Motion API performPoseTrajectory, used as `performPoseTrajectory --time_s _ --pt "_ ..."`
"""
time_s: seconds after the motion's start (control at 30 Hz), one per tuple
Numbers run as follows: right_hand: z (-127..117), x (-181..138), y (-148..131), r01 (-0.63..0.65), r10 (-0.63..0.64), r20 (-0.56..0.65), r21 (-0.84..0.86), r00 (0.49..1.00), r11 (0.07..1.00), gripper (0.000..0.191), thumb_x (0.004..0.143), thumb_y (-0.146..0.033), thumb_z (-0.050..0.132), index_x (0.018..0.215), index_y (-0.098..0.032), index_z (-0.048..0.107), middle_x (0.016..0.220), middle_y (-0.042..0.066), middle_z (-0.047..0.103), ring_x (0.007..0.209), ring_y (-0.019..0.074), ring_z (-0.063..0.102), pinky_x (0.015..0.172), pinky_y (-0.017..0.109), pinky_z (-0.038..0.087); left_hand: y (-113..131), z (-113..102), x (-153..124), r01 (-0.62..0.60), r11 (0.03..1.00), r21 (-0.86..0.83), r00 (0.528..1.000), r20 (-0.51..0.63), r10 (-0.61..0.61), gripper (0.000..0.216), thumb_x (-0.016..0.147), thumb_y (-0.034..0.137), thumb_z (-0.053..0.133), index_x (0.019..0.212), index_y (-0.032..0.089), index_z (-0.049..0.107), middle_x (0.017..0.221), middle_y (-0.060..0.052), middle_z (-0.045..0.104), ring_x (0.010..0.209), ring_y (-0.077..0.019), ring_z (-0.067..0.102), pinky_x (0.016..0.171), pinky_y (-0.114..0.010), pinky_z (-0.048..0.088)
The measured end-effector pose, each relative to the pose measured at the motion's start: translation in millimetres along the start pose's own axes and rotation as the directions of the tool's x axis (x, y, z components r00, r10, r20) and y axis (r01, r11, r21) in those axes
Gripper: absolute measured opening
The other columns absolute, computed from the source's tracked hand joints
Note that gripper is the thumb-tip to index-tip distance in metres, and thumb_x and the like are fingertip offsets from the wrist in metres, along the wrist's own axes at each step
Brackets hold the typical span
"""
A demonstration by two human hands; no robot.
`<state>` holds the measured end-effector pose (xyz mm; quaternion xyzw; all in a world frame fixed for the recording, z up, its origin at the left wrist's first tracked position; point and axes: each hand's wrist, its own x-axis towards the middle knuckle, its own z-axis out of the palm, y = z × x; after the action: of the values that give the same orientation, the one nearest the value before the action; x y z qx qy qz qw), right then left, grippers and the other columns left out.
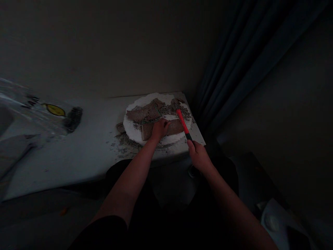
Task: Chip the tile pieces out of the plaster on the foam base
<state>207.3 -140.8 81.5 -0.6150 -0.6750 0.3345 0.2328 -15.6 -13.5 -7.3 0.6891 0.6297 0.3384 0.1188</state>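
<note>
My left hand (159, 128) rests on a flat brown-grey slab (174, 127) lying on a white round board (145, 101), fingers curled over the slab's top edge. My right hand (199, 156) is closed round the dark grip of a tool with a red shaft (182, 121), whose tip points at the crumbled pieces at the board's far right. More broken brown slabs (143, 113) lie on the board behind my left hand.
The board sits at the right end of a white table (85, 149), with grey crumbs (125, 142) scattered beside it. A clear plastic bag (39, 111) with a yellow label lies at the left. A dark curtain (247, 62) hangs to the right.
</note>
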Motion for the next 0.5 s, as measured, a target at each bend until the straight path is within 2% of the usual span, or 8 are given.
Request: performPoseTrajectory --time_s 0.13,0.3,0.5 --pt "0.0 -0.6 -2.6 -0.05 0.053 0.055 -0.044 0.997 0.998 0.045 0.099 -0.05 0.038 0.079 -0.018 0.062 0.07 0.008 0.064 0.063 0.0179 0.056 0.058 0.026 0.031 1.9 -1.2 -0.1 0.035 0.999 -0.008 0.999 0.012 -0.035 0.033 0.091 0.042 0.047 0.093 0.016 0.069 0.093 -0.011 0.072 0.083 -0.0216 0.064 0.079 -0.034 0.048" --pt "4.6 -1.0 -2.1 0.008 -0.008 -0.006 0.025 1.0 1.0 0.044 0.099 -0.052 0.035 0.084 -0.019 0.061 0.073 0.007 0.065 0.063 0.0175 0.056 0.058 0.026 0.032 2.6 -1.1 -0.7 -0.003 1.0 0.019 1.0 0.008 0.003 0.029 0.09 0.039 0.049 0.088 0.018 0.068 0.09 -0.01 0.071 0.082 -0.021 0.063 0.081 -0.034 0.047" --pt "8.3 -2.1 1.3 -0.03 0.03 0.009 0.024 1.0 0.999 0.044 0.098 -0.052 0.037 0.076 -0.02 0.056 0.067 0.005 0.06 0.061 0.0171 0.053 0.057 0.026 0.029 1.6 0.3 -0.4 0.026 1.0 -0.006 1.0 0.015 -0.026 0.03 0.089 0.04 0.049 0.09 0.017 0.068 0.089 -0.01 0.07 0.081 -0.0216 0.063 0.079 -0.034 0.047"
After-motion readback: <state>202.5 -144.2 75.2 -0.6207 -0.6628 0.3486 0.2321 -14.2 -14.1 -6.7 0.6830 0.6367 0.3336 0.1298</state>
